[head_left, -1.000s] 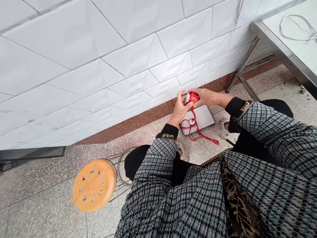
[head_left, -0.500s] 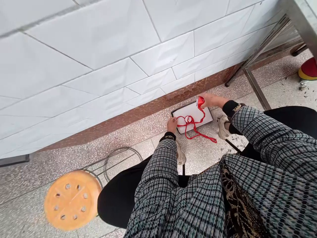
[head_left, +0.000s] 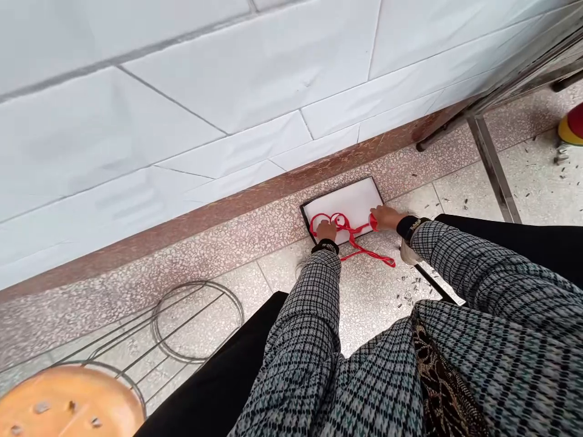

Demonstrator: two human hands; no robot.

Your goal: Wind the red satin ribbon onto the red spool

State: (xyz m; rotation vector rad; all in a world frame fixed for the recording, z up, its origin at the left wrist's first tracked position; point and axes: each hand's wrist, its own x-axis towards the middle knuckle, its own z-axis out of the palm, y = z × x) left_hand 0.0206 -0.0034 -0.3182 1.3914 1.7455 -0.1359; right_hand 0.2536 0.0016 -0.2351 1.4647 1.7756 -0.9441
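A shallow white box or lid with a dark rim (head_left: 353, 199) lies on the floor by the wall. Red ribbon (head_left: 371, 254) forms loops over its left part, and a tail hangs across the front edge onto the floor. My left hand (head_left: 327, 230) is closed on the ribbon near the loops; its fingertips are partly hidden. At the right side of the box, my right hand (head_left: 387, 218) grips a red roll of ribbon (head_left: 373, 222), which is joined to the loops by a stretch of ribbon.
White wall tiles (head_left: 268, 73) rise behind the box. At the right stands a metal frame leg (head_left: 494, 167), with a red and yellow object (head_left: 572, 126) beyond it. An orange stool seat (head_left: 68, 403) with wire legs is at lower left. Small scraps (head_left: 411, 291) litter the floor.
My right hand has lowered the ribbon roll from above the box to its right edge. My left hand has moved from the left edge in over the ribbon loops. The view has shifted.
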